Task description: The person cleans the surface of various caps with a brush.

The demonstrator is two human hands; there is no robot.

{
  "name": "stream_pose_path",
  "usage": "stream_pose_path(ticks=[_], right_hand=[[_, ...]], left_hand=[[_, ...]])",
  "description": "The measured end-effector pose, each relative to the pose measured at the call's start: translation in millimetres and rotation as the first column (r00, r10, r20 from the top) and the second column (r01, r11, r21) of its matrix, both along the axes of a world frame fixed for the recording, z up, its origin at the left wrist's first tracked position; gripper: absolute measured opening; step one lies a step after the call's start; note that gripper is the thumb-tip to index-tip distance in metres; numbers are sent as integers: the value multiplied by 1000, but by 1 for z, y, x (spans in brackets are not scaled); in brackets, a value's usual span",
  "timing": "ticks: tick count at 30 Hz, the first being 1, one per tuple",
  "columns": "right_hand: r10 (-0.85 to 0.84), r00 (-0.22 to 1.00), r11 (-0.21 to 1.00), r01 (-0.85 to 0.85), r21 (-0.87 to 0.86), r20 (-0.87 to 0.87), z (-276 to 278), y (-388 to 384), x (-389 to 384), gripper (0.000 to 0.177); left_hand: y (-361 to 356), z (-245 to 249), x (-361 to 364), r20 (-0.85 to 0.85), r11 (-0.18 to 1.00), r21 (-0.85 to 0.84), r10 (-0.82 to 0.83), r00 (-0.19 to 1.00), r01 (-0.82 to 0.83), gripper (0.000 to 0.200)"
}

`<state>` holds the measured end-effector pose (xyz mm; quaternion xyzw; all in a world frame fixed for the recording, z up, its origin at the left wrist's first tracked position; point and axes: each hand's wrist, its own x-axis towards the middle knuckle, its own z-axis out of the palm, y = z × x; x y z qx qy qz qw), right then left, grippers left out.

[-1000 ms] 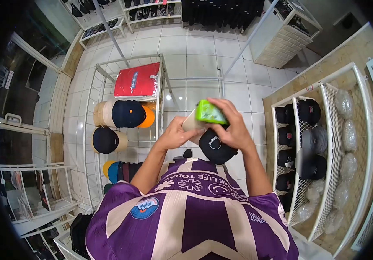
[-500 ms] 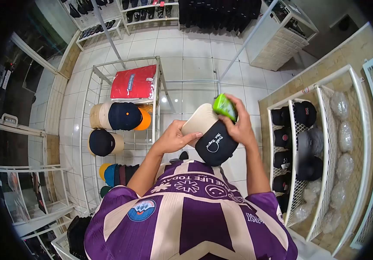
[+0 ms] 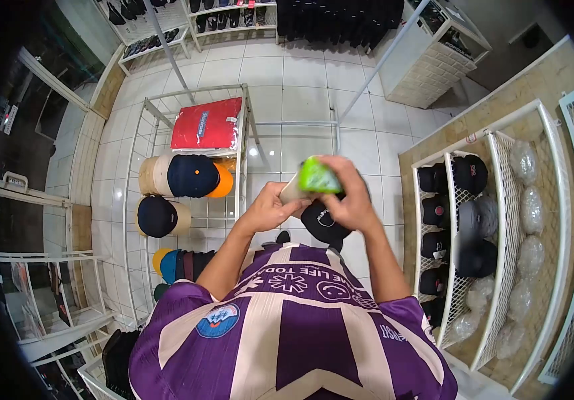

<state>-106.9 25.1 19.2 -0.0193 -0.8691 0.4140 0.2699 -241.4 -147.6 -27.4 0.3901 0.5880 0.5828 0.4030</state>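
Observation:
A cap [image 3: 322, 222] with a black crown, white lettering and a cream brim is held in front of my chest. My left hand [image 3: 269, 210] grips the edge of its brim, thumb on top. In my right hand [image 3: 349, 198] is a bright green object [image 3: 318, 177] with a pale face, blurred by motion. It lies over the brim and the front of the crown, hiding much of both. Whether it touches the cap cannot be made out.
To the left, a white wire rack [image 3: 247, 127] holds a red packaged garment [image 3: 207, 124] and several caps [image 3: 193, 177]. On the right stands a white mesh shelf [image 3: 497, 253] with caps and clear-wrapped bundles. Metal poles cross the tiled floor ahead.
My right hand has moved left with the green object, from the crown's far side to over the brim. The cap is now more covered. My left hand keeps its grip.

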Motion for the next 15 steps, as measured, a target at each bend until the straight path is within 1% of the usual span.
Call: stream_pose_path(ticks=[1,2,3,4,5,6,7,8,9,10,11,12,13,14,15], right_hand=[[-86,996,993,88,-77,39,-9,13,0,61],[-164,982,973,176,-149,88,-16,26,2,61],[-209,970,961,227,-160,122,-12,30,3,60],[-209,971,962,226,-153,117,-10,29,2,60],[-178,982,981,182,-67,70,-9,23,4,60],[-143,989,990,142,13,34,-6,9,5,60],[-39,999,998,38,39,17,-1,-5,4,63],[76,997,989,-79,126,31,8,-16,3,65],[42,999,993,-39,115,-21,4,-14,3,65],[8,997,994,0,105,-75,-4,-6,0,64],[-71,997,995,69,-73,-17,-14,8,0,63],[-185,982,979,188,-79,43,-14,19,0,62],[-198,978,975,203,-95,64,-17,23,2,62],[-210,974,970,218,-111,83,-18,26,2,63],[-180,983,983,181,-20,35,-14,20,1,62]], left_hand=[[-3,3,-2,-24,997,-72,-29,999,27,17],[-5,7,0,-26,997,-71,-29,999,27,17],[-6,9,4,-20,1000,-27,-8,1000,8,18],[-4,11,6,-16,1000,21,12,1000,-11,18],[-1,10,11,49,998,41,49,998,-51,18],[-1,9,10,55,998,34,49,997,-51,18],[0,8,7,-85,998,62,23,996,-18,17],[1,7,5,-227,996,86,-3,974,23,16],[2,4,4,-130,998,69,4,992,5,16],[1,2,3,-133,998,69,3,991,6,16],[0,1,2,-78,999,35,13,997,-10,16],[-1,3,3,-21,1000,3,27,999,-27,16],[-2,12,8,81,999,18,44,996,-45,16],[-1,11,9,82,999,20,47,996,-49,16],[0,10,8,31,999,2,50,998,-50,16]])
